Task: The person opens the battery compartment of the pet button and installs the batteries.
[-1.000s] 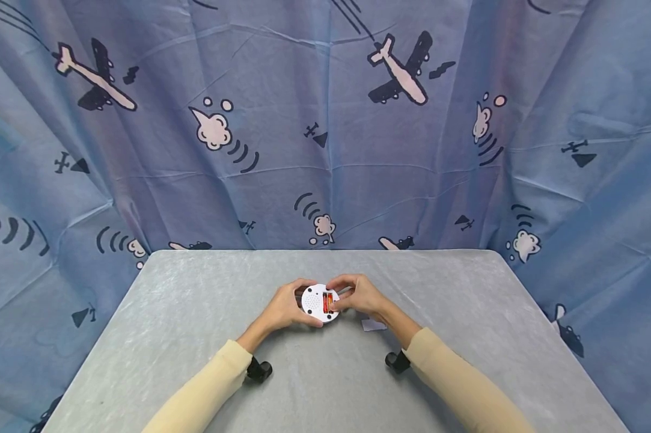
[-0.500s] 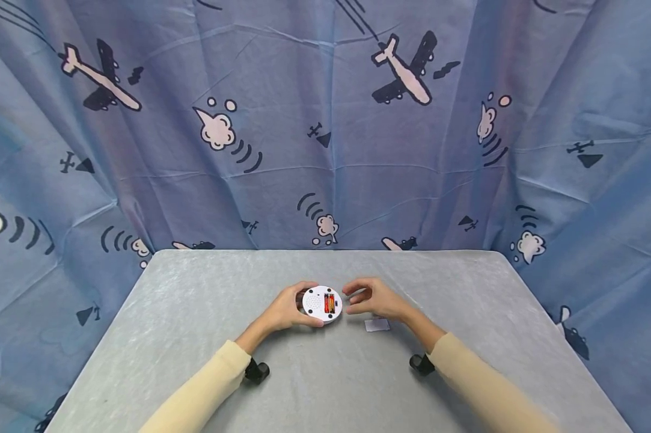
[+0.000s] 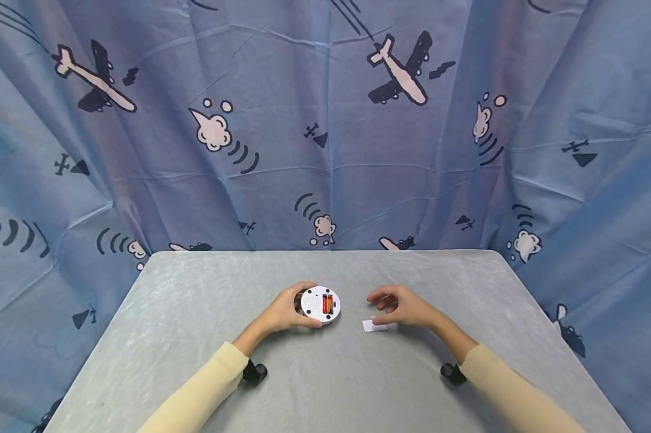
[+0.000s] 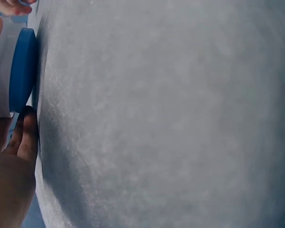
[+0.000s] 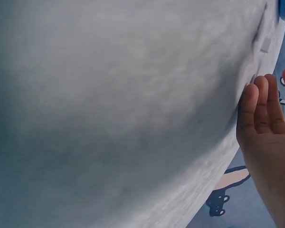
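Note:
A round white device (image 3: 312, 303) lies with its underside up, two red batteries (image 3: 327, 304) showing in its uncovered slot. My left hand (image 3: 284, 310) grips its left side, thumb at the near edge and fingers at the far edge. In the left wrist view the device shows a blue face (image 4: 23, 71) towards the table, beside my left hand (image 4: 12, 171). My right hand (image 3: 406, 307) is over a small white cover (image 3: 369, 326), thumb at its far edge, fingers loosely bent; contact is unclear. The right wrist view shows my right hand (image 5: 268, 137) with relaxed fingers.
The grey table (image 3: 206, 282) reaches back to a blue curtain (image 3: 282, 120) printed with planes and clouds. A black wrist camera (image 3: 255, 373) sits under the left wrist, another (image 3: 453, 374) under the right.
My right hand has let go of the device and moved right, over the small white cover. The left hand still holds the device in nearly the same place.

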A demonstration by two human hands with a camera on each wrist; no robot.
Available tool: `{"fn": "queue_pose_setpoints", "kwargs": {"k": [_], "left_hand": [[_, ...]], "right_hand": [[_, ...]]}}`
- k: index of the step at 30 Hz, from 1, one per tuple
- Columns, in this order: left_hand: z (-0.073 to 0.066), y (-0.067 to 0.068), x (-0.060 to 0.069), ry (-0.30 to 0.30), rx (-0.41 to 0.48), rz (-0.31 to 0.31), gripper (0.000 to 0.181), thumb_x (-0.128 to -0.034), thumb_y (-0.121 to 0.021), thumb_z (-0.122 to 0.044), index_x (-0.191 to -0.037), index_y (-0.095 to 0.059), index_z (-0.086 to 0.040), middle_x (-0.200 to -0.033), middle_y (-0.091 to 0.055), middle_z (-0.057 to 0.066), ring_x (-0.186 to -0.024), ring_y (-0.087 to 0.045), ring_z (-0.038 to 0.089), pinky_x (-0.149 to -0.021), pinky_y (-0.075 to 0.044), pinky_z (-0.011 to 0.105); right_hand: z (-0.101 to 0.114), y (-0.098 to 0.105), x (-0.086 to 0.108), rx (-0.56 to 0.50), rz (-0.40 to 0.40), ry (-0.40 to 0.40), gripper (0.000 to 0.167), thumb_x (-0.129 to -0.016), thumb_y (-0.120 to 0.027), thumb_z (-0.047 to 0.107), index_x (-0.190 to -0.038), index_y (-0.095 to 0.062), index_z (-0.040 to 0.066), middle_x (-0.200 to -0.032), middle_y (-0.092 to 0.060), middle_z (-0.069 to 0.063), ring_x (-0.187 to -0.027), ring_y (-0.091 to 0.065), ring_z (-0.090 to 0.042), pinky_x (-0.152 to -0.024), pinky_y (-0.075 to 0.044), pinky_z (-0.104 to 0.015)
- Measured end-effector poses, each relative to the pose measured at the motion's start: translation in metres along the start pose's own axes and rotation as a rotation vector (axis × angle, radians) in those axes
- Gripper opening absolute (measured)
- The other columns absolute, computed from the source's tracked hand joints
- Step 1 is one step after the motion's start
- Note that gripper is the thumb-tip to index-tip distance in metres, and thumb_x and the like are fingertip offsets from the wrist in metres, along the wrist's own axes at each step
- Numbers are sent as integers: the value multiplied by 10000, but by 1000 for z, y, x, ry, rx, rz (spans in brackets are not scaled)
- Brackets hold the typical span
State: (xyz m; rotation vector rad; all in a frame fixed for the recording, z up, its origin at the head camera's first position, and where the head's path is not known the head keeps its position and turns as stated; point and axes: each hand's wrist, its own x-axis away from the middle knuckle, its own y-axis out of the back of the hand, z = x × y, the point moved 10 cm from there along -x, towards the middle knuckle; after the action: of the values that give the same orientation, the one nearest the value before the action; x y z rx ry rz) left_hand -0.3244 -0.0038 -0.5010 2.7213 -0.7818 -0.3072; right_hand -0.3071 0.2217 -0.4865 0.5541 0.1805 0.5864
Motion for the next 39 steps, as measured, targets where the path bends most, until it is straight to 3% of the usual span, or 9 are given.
{"fn": "queue_pose_setpoints", "kwargs": {"k": [15, 21, 31, 39], "left_hand": [[-2, -1, 2, 5, -17, 10, 873, -715, -925, -16, -1436, -447, 107, -1309, -582, 201, -1198, -593, 311, -961, -488, 295], [-1, 0, 3, 17, -26, 9, 887, -714, -930, -29, -1443, -444, 104, -1306, -585, 191, -1196, -597, 303, -958, -488, 288], [-4, -1, 1, -5, -23, 17, 883, -715, -924, -16, -1435, -434, 130, -1308, -580, 219, -1194, -595, 325, -967, -493, 316], [-1, 0, 1, 16, -22, 11, 877, -718, -926, -28, -1445, -452, 93, -1316, -578, 196, -1195, -593, 308, -958, -490, 287]], "right_hand": [[-3, 3, 19, 44, -18, 47, 471, -778, -906, 126, -1171, -702, -34, -1062, -682, -156, -871, -600, -378, -709, -513, -334], [-3, -3, 16, 95, 0, 16, 431, -768, -912, 123, -1130, -722, -11, -1020, -679, -112, -863, -597, -324, -710, -496, -330], [7, -11, 6, 222, 6, 83, 300, -746, -916, 112, -992, -762, 37, -876, -631, -68, -779, -580, -249, -675, -496, -334], [2, -11, 5, 231, 7, 45, 296, -760, -912, 133, -1006, -767, 57, -889, -638, -46, -796, -575, -229, -696, -483, -315]]}}
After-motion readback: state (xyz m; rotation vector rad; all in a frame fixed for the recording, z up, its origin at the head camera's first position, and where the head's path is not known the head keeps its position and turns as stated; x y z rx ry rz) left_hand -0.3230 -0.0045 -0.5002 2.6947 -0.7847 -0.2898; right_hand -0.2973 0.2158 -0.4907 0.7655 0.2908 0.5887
